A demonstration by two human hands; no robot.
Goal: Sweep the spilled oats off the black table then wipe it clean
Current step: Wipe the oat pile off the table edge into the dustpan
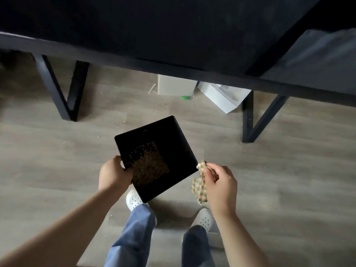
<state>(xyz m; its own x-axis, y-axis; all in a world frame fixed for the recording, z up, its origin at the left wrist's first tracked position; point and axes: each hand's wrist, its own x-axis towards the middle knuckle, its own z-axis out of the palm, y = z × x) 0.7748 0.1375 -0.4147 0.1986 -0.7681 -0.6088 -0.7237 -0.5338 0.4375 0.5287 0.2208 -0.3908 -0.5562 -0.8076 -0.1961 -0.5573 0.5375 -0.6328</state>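
Observation:
My left hand [113,173] grips the left edge of a black square tray [169,143], held above the floor in front of the black table [154,31]. A patch of brown oats [149,166] lies in the tray, piled toward its near left side. My right hand [219,183] pinches a crumpled checked cloth [198,186] just off the tray's right corner. The table top fills the upper part of the view; no oats are visible on its dark surface.
Black V-shaped table legs [65,91] stand left and right [258,120]. Under the table lie a white box [175,86], white paper [223,97] and a small green object [185,97]. Stray crumbs dot the grey wood floor. My feet in white shoes [133,199] stand below the tray.

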